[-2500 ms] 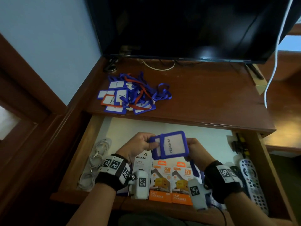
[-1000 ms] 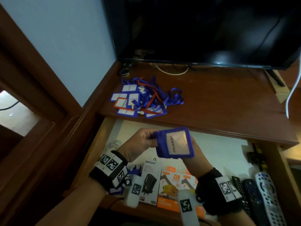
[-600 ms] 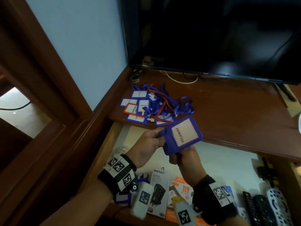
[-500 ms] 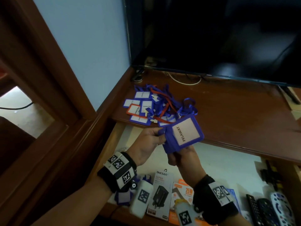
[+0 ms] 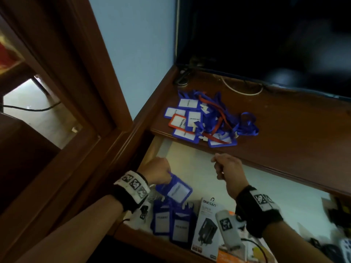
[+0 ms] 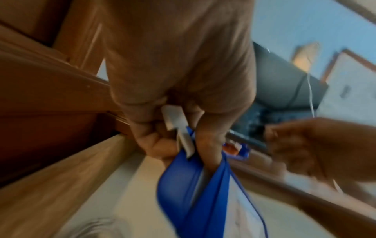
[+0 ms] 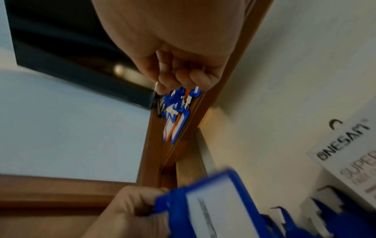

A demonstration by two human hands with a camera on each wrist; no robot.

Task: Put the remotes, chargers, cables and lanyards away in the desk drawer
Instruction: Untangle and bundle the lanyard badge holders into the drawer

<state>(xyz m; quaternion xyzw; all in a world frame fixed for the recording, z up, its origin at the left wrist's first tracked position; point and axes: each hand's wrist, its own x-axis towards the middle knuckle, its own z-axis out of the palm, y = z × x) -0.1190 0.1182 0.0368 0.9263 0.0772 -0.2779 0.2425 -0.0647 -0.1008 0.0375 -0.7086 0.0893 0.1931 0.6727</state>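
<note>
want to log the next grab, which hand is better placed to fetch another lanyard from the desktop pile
Right. The right hand holds nothing and sits by the desk edge just below the lanyard pile. The left hand grips a blue badge holder low over the drawer.

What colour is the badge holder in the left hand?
Blue, with a white card; the badge holder in the left hand shows best in the head view.
</note>
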